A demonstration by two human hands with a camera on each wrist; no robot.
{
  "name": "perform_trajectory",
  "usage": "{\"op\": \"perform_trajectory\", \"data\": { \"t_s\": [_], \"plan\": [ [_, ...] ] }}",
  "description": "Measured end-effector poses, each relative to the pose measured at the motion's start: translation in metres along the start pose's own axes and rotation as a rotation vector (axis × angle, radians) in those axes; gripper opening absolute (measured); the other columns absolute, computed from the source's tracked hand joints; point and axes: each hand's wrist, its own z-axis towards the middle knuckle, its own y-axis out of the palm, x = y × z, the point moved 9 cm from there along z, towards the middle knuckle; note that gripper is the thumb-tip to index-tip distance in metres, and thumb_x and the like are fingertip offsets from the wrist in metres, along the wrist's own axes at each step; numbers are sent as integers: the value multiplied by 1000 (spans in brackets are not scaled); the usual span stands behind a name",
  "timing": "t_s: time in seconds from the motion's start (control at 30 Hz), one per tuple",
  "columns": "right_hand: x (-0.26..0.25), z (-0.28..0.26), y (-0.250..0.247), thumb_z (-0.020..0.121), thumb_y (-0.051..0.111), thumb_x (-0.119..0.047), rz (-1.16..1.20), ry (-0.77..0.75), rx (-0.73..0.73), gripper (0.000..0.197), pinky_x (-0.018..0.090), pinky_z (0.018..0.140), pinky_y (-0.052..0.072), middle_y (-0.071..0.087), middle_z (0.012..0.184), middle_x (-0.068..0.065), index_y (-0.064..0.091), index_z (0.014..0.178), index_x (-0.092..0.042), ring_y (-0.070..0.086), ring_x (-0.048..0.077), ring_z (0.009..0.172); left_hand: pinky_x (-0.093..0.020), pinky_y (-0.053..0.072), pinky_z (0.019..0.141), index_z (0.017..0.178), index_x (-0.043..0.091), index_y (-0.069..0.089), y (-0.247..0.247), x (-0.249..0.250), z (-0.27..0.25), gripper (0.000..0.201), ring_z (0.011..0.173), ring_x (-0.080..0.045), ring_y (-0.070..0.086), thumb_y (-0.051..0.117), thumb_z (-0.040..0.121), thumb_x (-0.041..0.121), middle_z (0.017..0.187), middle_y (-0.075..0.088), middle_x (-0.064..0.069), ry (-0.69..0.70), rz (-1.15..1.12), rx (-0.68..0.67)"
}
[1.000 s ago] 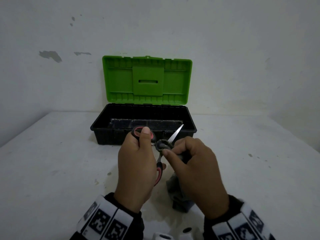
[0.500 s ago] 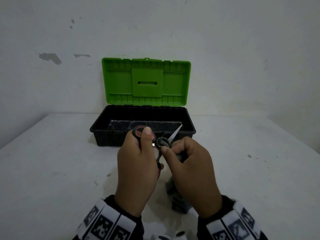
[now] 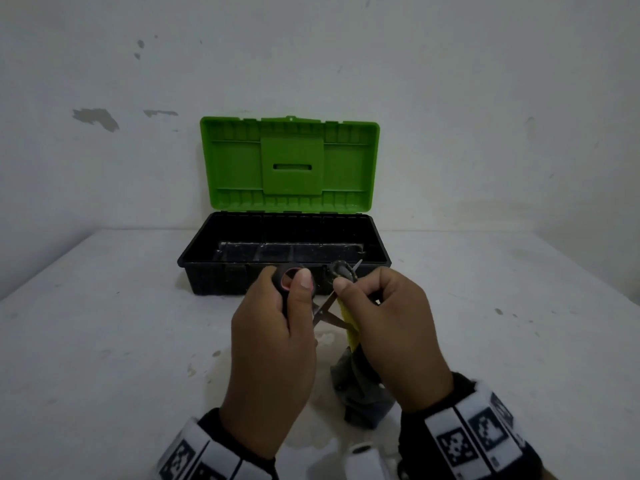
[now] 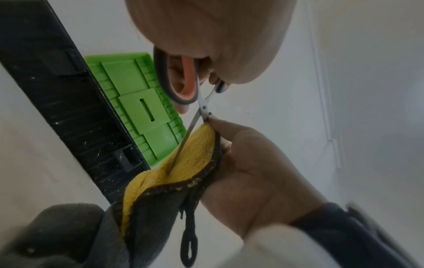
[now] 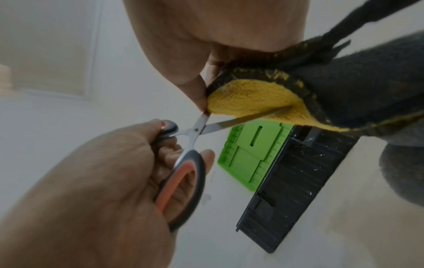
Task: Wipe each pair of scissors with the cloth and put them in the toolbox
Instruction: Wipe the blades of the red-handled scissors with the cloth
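In the head view my left hand (image 3: 294,299) grips the black-and-orange handles of a pair of scissors (image 3: 325,311), held in the air just in front of the toolbox (image 3: 221,277). The steel blades stand spread apart. My right hand (image 3: 367,296) pinches a cloth (image 3: 350,323), yellow on one face and grey on the other, folded around one blade. In the right wrist view the other blade (image 5: 229,123) lies bare against the yellow face of the cloth (image 5: 250,96). The black toolbox is open with its green lid (image 3: 291,164) upright.
The toolbox stands at the back of a white table (image 3: 104,341), against a white wall with chipped paint. The loose grey end of the cloth (image 3: 360,393) hangs down to the table between my wrists. No other scissors are in view.
The scissors' blades have spread apart, and my left hand has shifted a little left with the handles. The yellow face of the cloth now shows between my hands.
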Motion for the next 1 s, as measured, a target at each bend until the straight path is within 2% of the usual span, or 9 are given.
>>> {"op": "perform_trajectory", "data": {
  "t_s": [0.13, 0.27, 0.3, 0.4, 0.53, 0.67, 0.8, 0.9, 1.0],
  "plan": [
    [3, -2, 3, 88, 72, -31, 56, 44, -60, 28, 15, 56, 46, 60, 64, -1, 61, 69, -14, 54, 3, 58, -28, 50, 49, 77, 23, 51, -1, -4, -2, 33, 56, -13, 53, 38, 100, 44, 59, 48, 5, 0, -3, -12],
    [10, 5, 1, 89, 72, -31, 153, 113, -68, 31, 42, 62, 54, 58, 63, 4, 60, 69, -10, 56, 16, 61, -33, 52, 47, 78, 27, 48, -2, -2, -2, 31, 58, -14, 54, 36, 96, 49, 66, 50, 5, 28, 8, -17],
    [10, 4, 3, 89, 72, -31, 168, 118, -80, 32, 43, 62, 54, 58, 63, 5, 60, 68, -9, 55, 18, 61, -36, 53, 46, 78, 28, 48, -3, -3, -2, 30, 58, -14, 54, 36, 96, 49, 69, 52, 6, 27, 5, -17],
    [5, -1, 5, 89, 71, -31, 157, 104, -104, 32, 29, 57, 50, 54, 61, 2, 59, 67, -12, 52, 13, 59, -39, 53, 45, 79, 27, 50, -3, -4, -2, 32, 56, -14, 56, 37, 96, 51, 68, 52, 5, 30, 3, -28],
    [12, 6, 1, 89, 71, -31, 167, 127, -62, 34, 48, 65, 55, 59, 68, 21, 58, 67, -8, 55, 25, 62, -39, 53, 44, 82, 21, 53, -1, -1, -4, 36, 56, -15, 55, 37, 97, 50, 65, 52, 5, 47, 3, -48],
    [8, 1, 2, 90, 70, -30, 176, 122, -89, 35, 41, 62, 51, 55, 65, 17, 57, 67, -7, 52, 24, 60, -40, 53, 43, 82, 20, 54, -5, 0, -3, 37, 55, -14, 55, 37, 97, 50, 65, 51, 6, 59, 16, -41],
    [19, 10, 1, 86, 71, -33, 202, 151, -95, 36, 40, 61, 49, 60, 71, 27, 57, 68, -5, 54, 31, 61, -35, 52, 43, 81, 20, 52, -1, 3, -7, 34, 54, -12, 53, 38, 97, 46, 64, 48, 6, 108, 68, -57],
    [31, 23, -6, 83, 72, -35, 236, 198, -58, 40, 46, 62, 51, 55, 67, 22, 55, 68, -2, 53, 28, 62, -29, 49, 45, 80, 19, 53, -2, 1, -8, 36, 56, -14, 53, 38, 97, 47, 63, 49, 6, 98, 86, -49],
    [37, 32, -19, 84, 71, -34, 271, 208, -29, 37, 51, 61, 51, 54, 66, 20, 57, 68, -4, 53, 29, 61, -39, 54, 48, 81, 23, 55, -7, -11, -7, 39, 54, -14, 54, 36, 97, 52, 61, 52, 5, -20, 21, -44]
  ]
}}
